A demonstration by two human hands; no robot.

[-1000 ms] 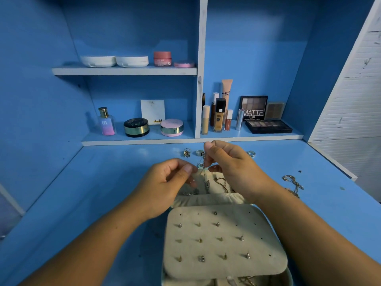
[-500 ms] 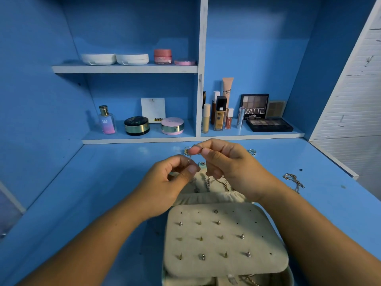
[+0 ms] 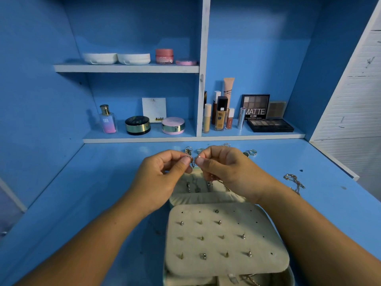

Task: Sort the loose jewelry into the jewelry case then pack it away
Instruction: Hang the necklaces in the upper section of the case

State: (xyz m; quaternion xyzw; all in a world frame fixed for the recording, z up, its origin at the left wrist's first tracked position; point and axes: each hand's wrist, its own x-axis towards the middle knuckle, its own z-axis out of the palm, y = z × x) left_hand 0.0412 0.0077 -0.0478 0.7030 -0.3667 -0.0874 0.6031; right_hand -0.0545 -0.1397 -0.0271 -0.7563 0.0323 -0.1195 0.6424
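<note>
A beige jewelry case lies open on the blue desk, its earring panel studded with several earring backs. Above the case's far half, my left hand and my right hand meet fingertip to fingertip, each pinching one end of a thin chain. The chain's length hangs down below my right hand into the case. Loose rings lie behind my hands, and a loose necklace lies to the right.
A low shelf at the desk's back carries a perfume bottle, compacts, foundation bottles and an eyeshadow palette. A higher shelf holds white containers and a pink jar. A white slatted door stands at the right.
Both hands have risen slightly and come together, so their fingertips now meet over the chain. The case has not moved.
</note>
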